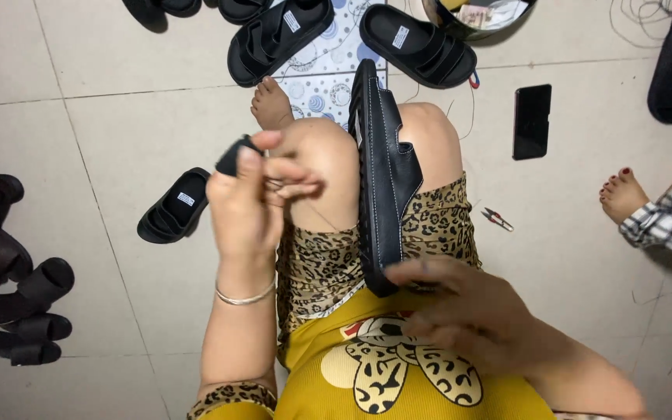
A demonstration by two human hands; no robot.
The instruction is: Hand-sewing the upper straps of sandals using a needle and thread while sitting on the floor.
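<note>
A black sandal [386,179] with white stitching stands on edge between my knees, toe end pointing away. My right hand [460,307] is blurred and grips its near heel end against my lap. My left hand [250,198] is raised over my left knee, fingers pinched together on a thin thread or needle that I can barely see, with a small black piece [231,158] stuck up from the thumb side. A fine thread runs from that hand down toward my lap.
Black sandals lie on the tiled floor: two [418,35] ahead, one [174,208] at left, a pile [9,295] at far left. A dark phone [532,121] and small snips [497,218] lie at right. Another person's bare foot [622,194] and checked trouser leg are at right.
</note>
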